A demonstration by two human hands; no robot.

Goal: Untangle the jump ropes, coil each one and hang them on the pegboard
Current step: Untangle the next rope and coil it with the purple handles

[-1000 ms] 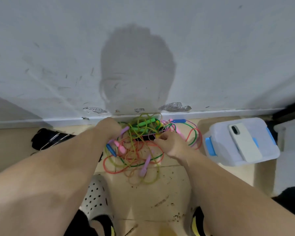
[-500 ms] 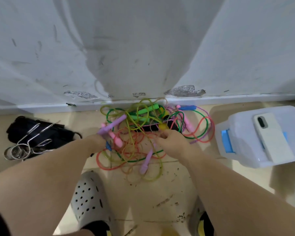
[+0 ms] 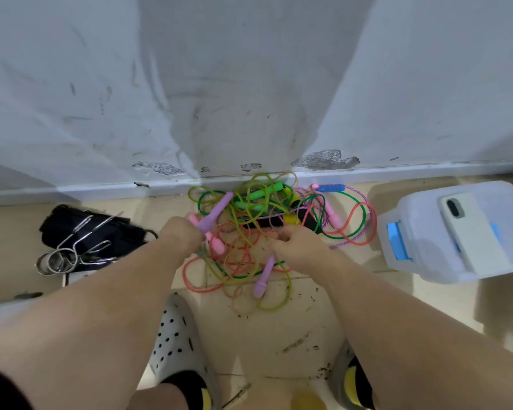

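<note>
A tangle of jump ropes (image 3: 249,250) lies on the floor against the wall: green, yellow-green, coral, pink and purple cords with coloured handles. My left hand (image 3: 179,239) grips a purple handle (image 3: 216,211) that sticks up and away from the fist. My right hand (image 3: 299,241) is curled into the middle of the pile and pinches cords there; which rope it holds I cannot tell. A second purple handle (image 3: 262,278) lies below the right hand. Green handles (image 3: 261,192), a blue handle (image 3: 330,187) and a black handle (image 3: 268,221) lie further back. No pegboard is in view.
A white storage box (image 3: 421,232) with blue latches stands at the right, a phone (image 3: 474,232) lying on its lid. Metal hooks (image 3: 71,250) rest on a black bag (image 3: 60,223) at the left. My feet in grey clogs (image 3: 175,335) are just below the pile.
The view has tilted and moved in. My left hand has pulled back from the far side of the pile toward me, lifting the purple handle; my right hand stays in the cords.
</note>
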